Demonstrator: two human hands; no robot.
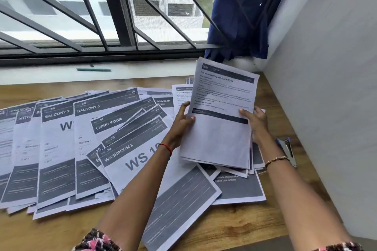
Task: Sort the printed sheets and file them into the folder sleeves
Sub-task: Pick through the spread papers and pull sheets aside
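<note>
The wooden counter (234, 228) runs beneath a barred window (114, 16), with a white wall on your right and a blue curtain (244, 12) bunched in the corner. Printed sheets (61, 149) are fanned across the counter's left and centre, overlapping one another; their visible headers read BALCONY 2, BALCONY 3, LIVING ROOM and WASHROOM 2. You hold a stack of sheets (220, 126) tilted up above the right end of the spread, its top page headed with a title about pre-wash sorting. Your left hand (181, 124) grips the stack's left edge, thumb on the front face; your right hand (257, 122) grips the right edge, thumb over the front and fingers behind. Each grip is closed on the stack. A blue stapler (288, 149) lies on the counter near the wall, just beside your right wrist. A teal pen (93, 69) rests on the window sill, well apart from the sheets.
</note>
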